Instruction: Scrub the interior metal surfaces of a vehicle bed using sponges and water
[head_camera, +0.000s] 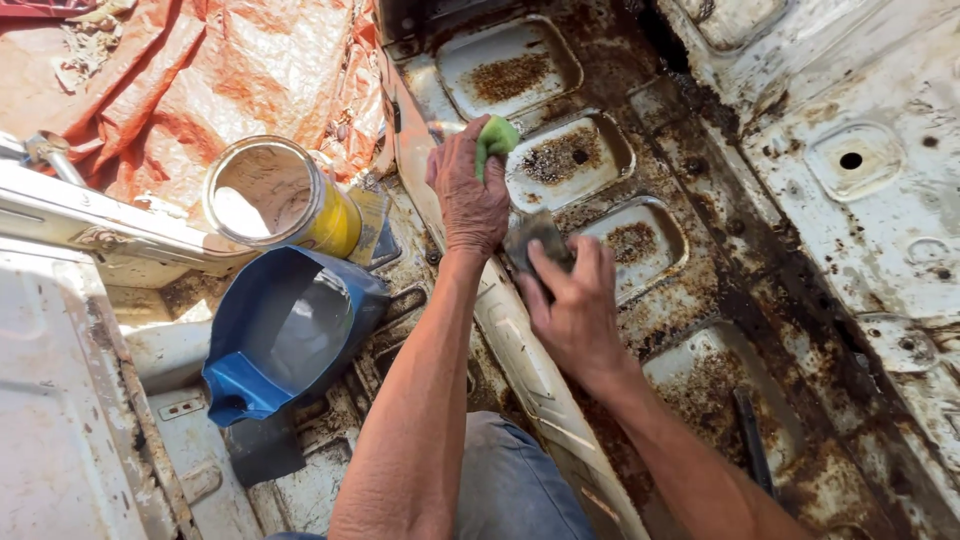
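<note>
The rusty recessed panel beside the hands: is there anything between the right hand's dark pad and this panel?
Nothing visible does. The right hand presses the dark pad at the panel's near edge, and the rusty recessed panel lies open right beside it. The left hand, holding a green cloth, is off to the side.

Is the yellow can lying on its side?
Yes, the yellow can is tipped over beside the blue container, so its open mouth faces the camera rather than pointing up.
</note>
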